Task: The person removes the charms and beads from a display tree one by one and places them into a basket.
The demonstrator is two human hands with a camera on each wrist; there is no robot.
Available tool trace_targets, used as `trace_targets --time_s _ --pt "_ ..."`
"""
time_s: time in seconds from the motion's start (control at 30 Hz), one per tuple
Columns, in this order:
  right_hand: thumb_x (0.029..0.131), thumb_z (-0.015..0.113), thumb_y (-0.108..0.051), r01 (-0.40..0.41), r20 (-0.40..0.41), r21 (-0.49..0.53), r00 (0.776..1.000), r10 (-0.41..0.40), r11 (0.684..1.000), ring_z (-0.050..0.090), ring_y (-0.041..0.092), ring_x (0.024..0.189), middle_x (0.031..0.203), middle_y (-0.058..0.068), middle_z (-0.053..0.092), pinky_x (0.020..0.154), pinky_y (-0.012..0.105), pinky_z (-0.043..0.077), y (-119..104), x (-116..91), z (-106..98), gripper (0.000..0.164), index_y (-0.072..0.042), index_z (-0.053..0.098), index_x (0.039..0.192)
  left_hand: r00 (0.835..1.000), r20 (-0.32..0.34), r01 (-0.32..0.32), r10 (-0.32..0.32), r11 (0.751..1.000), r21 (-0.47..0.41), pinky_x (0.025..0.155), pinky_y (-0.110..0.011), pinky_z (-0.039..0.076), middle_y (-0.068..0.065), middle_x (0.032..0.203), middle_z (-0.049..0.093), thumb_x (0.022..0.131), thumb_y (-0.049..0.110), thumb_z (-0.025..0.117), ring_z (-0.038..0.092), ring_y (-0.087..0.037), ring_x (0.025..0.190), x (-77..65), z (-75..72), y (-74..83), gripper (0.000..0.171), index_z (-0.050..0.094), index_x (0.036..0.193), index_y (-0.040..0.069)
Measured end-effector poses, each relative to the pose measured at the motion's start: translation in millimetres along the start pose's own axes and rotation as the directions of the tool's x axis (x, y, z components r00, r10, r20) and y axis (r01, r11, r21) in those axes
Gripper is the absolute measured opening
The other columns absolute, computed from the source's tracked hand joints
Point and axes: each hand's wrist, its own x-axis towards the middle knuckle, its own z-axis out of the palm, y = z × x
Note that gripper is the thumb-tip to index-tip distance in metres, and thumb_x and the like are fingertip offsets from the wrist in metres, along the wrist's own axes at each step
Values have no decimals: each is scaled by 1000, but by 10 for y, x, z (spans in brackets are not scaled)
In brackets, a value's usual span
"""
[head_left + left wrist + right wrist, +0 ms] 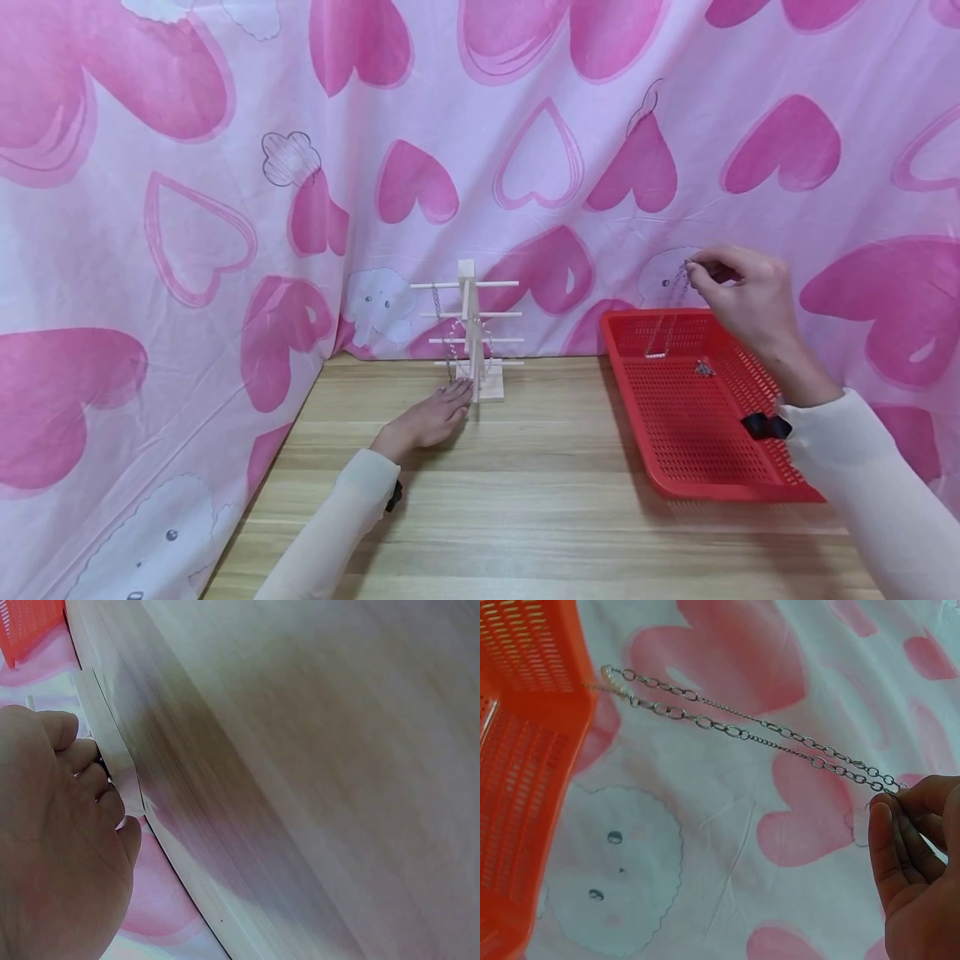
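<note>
My right hand (750, 296) pinches a silver chain necklace (705, 721) at its upper end between thumb and fingertips. The doubled chain hangs down, with a short row of white pearl-like beads (656, 356) at its lowest part, over the back of the red basket (636, 421). At the table's far side stands a wooden jewelry stand (467, 271) with several thin crossbars. My left hand (431, 418) rests on its base, fingers extended. On the stand's left side hang a chain (437, 302) and a beaded strand; their lower ends are hard to separate.
A small heap of silver chain (703, 368) lies in the basket. Behind the wooden table (540, 492) hangs a pink heart-patterned cloth (420, 83), which also covers the left side. A black band piece (767, 426) sits at the right cuff.
</note>
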Motion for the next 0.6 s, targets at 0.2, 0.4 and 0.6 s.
trace_targets --time_s 0.2,0.4,0.6 --pt "93 76 0 -32 -3 -22 999 32 999 56 -20 74 86 -41 61 72 -3 46 88 -31 -65 9 0 83 99 1000 -8 6 -6 1000 -8 137 -54 19 -15 178 17 117 29 28 15 -36 167 0 4 4 57 26 168 4" --pt "92 75 0 -68 -4 -28 998 67 997 56 -23 75 86 -46 60 72 -4 46 181 -43 -115 11 3 82 100 1000 -10 9 -9 1000 -4 136 -54 19 -16 178 18 117 26 29 16 -36 167 2 16 -3 56 29 167 3" --pt "93 75 -5 -84 -15 -72 996 84 994 55 -24 76 86 -3 79 72 -4 45 265 -55 -158 14 1 83 102 1000 -1 0 0 1000 3 137 -54 19 -17 178 18 117 28 28 16 -37 166 2 -3 2 57 27 168 2"
